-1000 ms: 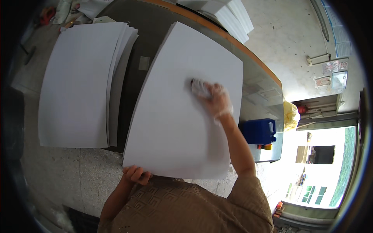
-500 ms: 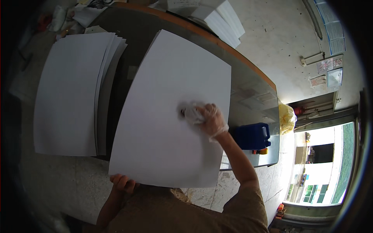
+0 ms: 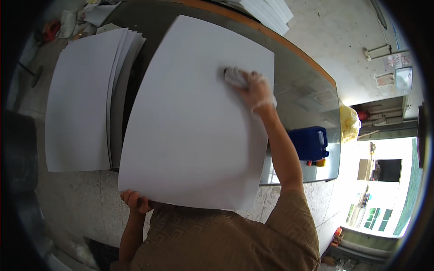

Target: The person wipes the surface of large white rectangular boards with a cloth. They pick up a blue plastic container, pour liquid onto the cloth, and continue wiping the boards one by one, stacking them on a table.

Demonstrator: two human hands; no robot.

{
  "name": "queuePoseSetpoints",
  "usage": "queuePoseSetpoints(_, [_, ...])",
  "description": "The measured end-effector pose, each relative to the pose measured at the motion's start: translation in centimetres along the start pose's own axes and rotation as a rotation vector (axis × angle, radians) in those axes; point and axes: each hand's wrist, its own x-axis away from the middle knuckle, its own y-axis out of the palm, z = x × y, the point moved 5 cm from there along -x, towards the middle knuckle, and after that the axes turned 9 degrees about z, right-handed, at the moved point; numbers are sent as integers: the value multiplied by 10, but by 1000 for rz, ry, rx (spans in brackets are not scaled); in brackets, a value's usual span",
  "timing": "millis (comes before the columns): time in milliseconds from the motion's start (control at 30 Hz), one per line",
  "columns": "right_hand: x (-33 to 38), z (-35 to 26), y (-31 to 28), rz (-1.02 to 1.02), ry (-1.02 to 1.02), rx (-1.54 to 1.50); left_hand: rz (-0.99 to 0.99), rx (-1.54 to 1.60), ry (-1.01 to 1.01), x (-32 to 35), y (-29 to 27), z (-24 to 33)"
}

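A large white sheet point(image 3: 194, 126) lies on a dark glossy table, its near edge reaching my body. My left hand point(image 3: 135, 201) is closed on the near left corner, fingers curled over the edge. Over the far right part of the sheet is my right hand point(image 3: 258, 90), in a clear plastic glove. It grips a whitish wad point(image 3: 235, 77), perhaps a cloth, with a dark spot at its tip; motion blurs its outline. The wad appears to touch the sheet. To the left stands a stack of similar white sheets point(image 3: 83, 104), slightly fanned at its right side.
A blue jerrycan point(image 3: 308, 143) stands on the table point(image 3: 300, 90) right of my forearm, with a small yellow-capped item point(image 3: 320, 162) beside it. White blocks point(image 3: 266, 13) lie beyond the far edge. A yellow bag point(image 3: 349, 122) is past the table's right end.
My right hand has moved the wad farther away and slightly right over the sheet, with the arm stretched out more. My left hand stays at the near left corner.
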Motion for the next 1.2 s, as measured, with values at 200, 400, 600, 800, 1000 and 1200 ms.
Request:
queuePoseSetpoints(200, [269,-104,-101,-116,-249,-303,83,78,78,3,15,-7])
queuePoseSetpoints(400, [221,-65,-84,-6,-278,-209,155,99,41,3,20,-4])
queuePoseSetpoints(600, [-27,99,-4,54,121,-41,0,36,-27,15,-4,1])
queuePoseSetpoints(800, [-133,162,31,188,171,92,-257,28,-147,-12,-19,13])
queuePoseSetpoints(1000, [-14,89,-6,183,28,30,-257,97,-92,-50,-18,15])
queuePoseSetpoints(1200, [246,-66,-93,82,-186,-198,-262,120,-196,-75,-23,2])
